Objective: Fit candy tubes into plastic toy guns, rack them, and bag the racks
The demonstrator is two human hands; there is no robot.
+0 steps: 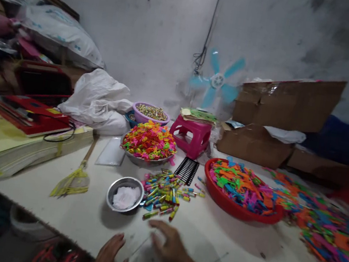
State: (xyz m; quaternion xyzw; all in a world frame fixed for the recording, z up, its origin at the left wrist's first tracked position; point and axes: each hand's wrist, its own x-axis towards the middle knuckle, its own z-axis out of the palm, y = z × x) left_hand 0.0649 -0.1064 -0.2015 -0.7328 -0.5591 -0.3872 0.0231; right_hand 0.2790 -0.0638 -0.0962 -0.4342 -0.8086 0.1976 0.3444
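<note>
My left hand [110, 256] is at the bottom edge of the view, low over the white table [210, 246], its thumb apart from its fingers. To its right, my right hand [167, 247] reaches in with thumb and forefinger spread, just below a pile of small colourful tubes [163, 193]. Nothing shows in either hand. A faint pale edge lies between them; I cannot make out what it is. The metal bowl [109, 191] nearest my hands holds something whitish. Behind it, another bowl is heaped with small bright plastic pieces [150, 140].
Right of centre, a red basin [214, 194] holds colourful plastic pieces, with more spread loose [327, 224] beyond. A pink stool [191, 138], blue fan [217, 80] and cardboard boxes [254, 145] stand behind. At left are a yellow brush-like bundle [73, 182] and a paper stack [27, 152].
</note>
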